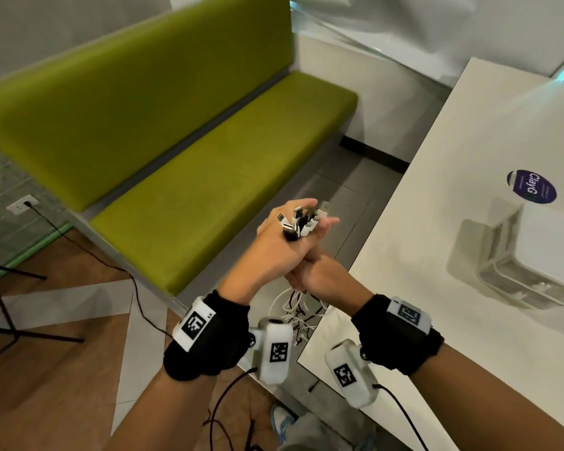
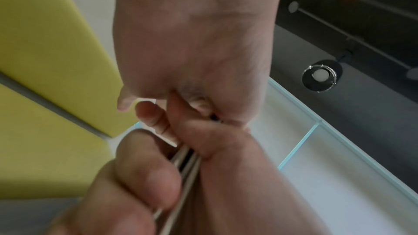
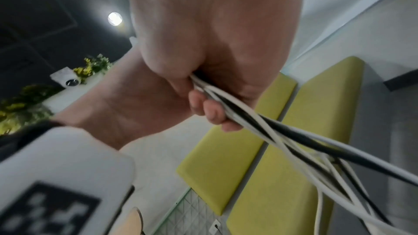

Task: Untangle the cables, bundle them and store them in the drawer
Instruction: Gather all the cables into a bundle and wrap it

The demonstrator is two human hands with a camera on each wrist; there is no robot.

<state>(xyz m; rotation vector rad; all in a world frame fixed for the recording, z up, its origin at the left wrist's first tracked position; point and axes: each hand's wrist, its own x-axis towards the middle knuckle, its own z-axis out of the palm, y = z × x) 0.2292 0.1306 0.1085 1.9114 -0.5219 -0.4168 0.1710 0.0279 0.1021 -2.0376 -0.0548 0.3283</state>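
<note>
Both hands clamp one bunch of cables beside the white tabletop (image 1: 437, 222).
Left hand (image 1: 274, 245) grips the plug ends; right hand (image 1: 319, 275) grips the cables (image 1: 298, 312) below; green bench (image 1: 209, 177) behind, drawer unit (image 1: 515, 255) on tabletop.

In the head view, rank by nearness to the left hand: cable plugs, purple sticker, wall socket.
From the left hand:
1. cable plugs, held at its fingertips.
2. purple sticker, right, on the white table.
3. wall socket, far left.

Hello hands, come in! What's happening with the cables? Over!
Left hand grips cables near plugs. Right hand grips them just below. Loose ends hang tangled. Nothing blocking.
</note>
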